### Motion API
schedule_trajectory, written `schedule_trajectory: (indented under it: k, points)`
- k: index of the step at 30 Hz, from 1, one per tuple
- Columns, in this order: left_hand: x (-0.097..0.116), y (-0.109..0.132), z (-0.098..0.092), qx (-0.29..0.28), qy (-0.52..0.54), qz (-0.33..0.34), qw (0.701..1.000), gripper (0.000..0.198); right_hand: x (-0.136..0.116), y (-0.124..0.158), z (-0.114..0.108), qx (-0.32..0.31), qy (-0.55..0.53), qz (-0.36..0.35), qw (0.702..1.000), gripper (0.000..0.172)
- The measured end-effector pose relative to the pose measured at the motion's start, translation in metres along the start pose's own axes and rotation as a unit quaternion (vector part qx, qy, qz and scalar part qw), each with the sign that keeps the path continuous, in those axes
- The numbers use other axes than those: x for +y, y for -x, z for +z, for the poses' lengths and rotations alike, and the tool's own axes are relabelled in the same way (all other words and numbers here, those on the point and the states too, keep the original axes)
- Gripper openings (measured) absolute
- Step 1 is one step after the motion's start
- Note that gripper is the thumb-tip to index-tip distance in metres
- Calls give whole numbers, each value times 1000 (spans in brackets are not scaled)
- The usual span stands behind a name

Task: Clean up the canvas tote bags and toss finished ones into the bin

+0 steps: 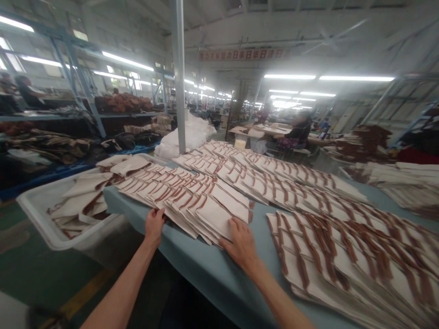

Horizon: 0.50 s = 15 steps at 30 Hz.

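Overlapping cream pieces with brown edging, which look like fabric or leather panels point(219, 214), lie in a slanting row at the near edge of a blue-green covered table point(212, 269). My left hand point(156, 226) is closed at the row's front edge, its fingertips curled against the panels. At the right end of the row, my right hand point(240, 242) rests on the corner of the top panel. Its fingers are stretched out and its thumb lies apart along the near edge. The undersides of the panels are hidden.
More brown-edged panels point(315, 256) fan across the table to the right and behind. A white plastic bin point(37, 214) of similar pieces stands at left. A metal post point(180, 82) rises behind the table. Farther back, a seated person point(298, 132) is at another table.
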<state>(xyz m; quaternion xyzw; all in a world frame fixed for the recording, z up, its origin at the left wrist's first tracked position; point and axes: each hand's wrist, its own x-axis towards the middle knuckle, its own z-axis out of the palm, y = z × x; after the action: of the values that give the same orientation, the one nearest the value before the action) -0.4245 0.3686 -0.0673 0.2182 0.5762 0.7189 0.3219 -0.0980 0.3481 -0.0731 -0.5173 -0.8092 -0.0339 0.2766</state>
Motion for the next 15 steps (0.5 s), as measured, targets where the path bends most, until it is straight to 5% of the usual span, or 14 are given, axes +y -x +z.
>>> schedule_trajectory:
  k: [8,15]
  points:
    - [7,7,-3,-27,-7,-30,999,33,7,-24,12,-28,-60,10,998,18]
    - [29,17,-2,-24,-26,-2,999,33,36,-22,9,49,-152,137,978,24]
